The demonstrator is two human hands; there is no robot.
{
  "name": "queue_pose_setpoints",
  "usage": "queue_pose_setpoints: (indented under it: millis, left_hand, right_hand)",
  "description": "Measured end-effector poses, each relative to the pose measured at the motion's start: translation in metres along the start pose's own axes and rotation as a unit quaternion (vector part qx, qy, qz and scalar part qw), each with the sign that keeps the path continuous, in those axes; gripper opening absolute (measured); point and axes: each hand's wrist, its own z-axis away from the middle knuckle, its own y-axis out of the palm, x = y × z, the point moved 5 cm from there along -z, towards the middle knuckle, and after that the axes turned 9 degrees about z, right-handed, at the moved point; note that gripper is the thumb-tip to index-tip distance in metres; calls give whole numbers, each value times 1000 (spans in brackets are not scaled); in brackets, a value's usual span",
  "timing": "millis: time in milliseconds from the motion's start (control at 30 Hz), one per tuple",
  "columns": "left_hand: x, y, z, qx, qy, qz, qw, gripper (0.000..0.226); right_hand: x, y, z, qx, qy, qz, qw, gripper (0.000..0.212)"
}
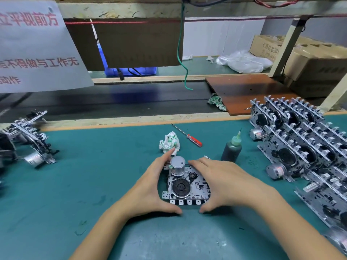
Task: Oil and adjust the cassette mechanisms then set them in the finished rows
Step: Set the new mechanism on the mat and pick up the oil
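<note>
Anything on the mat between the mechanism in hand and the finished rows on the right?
Yes. The oil bottle stands upright on the green mat, just right of the right hand and between the held mechanism and the finished rows. The left hand flanks the mechanism's other side.

crumpled rag (169, 142) on green mat (93, 166) | cardboard box (309, 61) far right | paper sign (35, 45) upper left

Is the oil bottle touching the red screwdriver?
Apart. The head view shows bare green mat between the oil bottle and the red screwdriver.
</note>
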Motion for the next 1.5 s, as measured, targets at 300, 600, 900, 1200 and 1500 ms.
queue_pose_setpoints:
  millis: [300, 600, 900, 1200, 1500]
  left_hand:
    - [-8, 4, -9, 53, -96, 387, 916, 116]
    - [-16, 37, -32, 63, -124, 697, 704, 112]
    - [10, 31, -40, -74, -169, 672, 717, 95]
    - [14, 30, -40, -65, -193, 688, 696, 80]
    - [18, 36, -36, -32, -241, 658, 712, 93]
  right_hand:
    - [25, -1, 8, 70, -100, -694, 710, 56]
    - [21, 6, 3, 21, 6, -721, 693, 16]
    - [-15, -2, 17, -207, 284, -86, 932, 25]
    - [-25, 14, 13, -81, 270, -15, 959, 14]
    - [-23, 0, 16, -128, 111, -547, 820, 15]
